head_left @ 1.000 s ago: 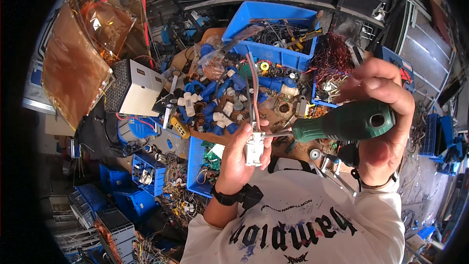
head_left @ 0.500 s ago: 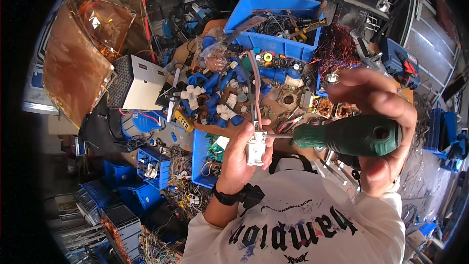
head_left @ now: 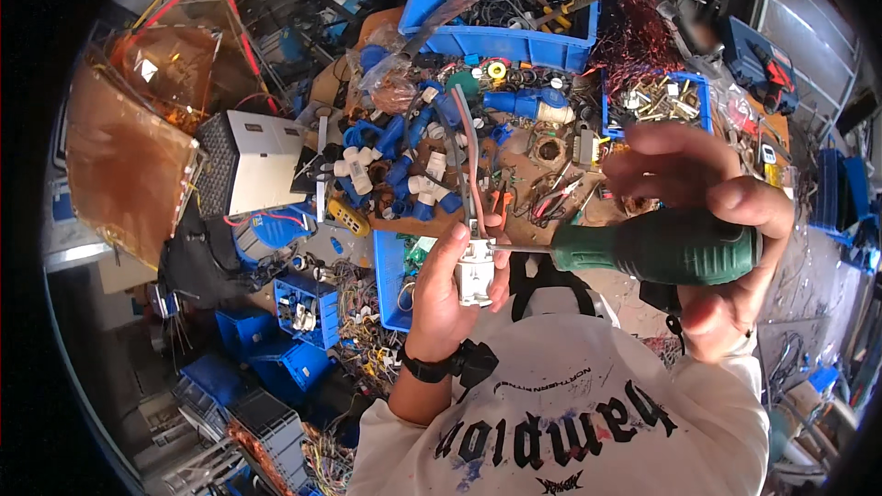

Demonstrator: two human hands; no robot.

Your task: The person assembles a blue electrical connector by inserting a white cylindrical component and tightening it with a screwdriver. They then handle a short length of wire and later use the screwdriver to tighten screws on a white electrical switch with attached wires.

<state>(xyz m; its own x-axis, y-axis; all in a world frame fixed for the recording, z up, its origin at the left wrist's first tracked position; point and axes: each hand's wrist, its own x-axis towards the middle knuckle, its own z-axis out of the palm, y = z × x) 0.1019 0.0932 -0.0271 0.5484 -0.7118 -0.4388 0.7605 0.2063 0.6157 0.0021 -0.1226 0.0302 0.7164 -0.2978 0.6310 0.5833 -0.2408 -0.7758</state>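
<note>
My left hand (head_left: 439,292) grips a white plastic connector (head_left: 475,277) between thumb and fingers, above my lap. Grey and pinkish-red wires (head_left: 470,152) run up out of its far end. From the right, the thin metal shaft of a green-handled screwdriver (head_left: 657,246) meets the connector's side near the wire end; the exact contact of the tip is too small to make out. My right hand (head_left: 749,220) curls loosely around the back of the thick handle, thumb below and fingers above it.
A workbench holds a heap of blue and white plug parts (head_left: 395,170). At the far side stands a blue crate (head_left: 501,46) of cables and tools. A smaller blue bin (head_left: 657,101) holds metal pieces. Pliers (head_left: 501,202) lie beyond my left hand. A white box (head_left: 262,161) stands left.
The view has shifted, bringing the bin of metal pieces into fuller sight. The screwdriver handle has turned a little in my right hand. My left hand keeps its hold on the connector.
</note>
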